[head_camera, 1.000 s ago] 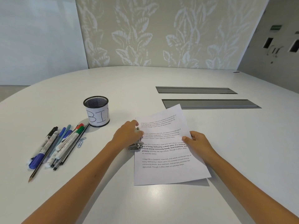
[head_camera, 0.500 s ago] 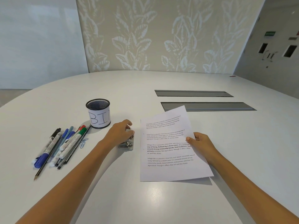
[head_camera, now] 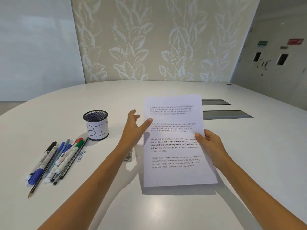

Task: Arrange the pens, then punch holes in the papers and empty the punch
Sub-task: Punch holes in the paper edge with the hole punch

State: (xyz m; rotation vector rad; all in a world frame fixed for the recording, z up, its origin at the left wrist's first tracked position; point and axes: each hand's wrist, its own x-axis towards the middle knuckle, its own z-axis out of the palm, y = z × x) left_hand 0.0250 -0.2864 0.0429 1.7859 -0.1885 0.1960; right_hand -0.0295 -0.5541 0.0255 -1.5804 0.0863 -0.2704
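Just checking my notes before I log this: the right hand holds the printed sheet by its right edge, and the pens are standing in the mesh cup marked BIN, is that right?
Not quite. The right hand does hold the sheet by its right edge, but the pens lie on the table, left of the cup, which shows no pens in it. The head view shows this.

Bright, even, from above; soft shadows under paper [head_camera: 176,141] and arms; wide-angle bending at edges; slight softness throughout.
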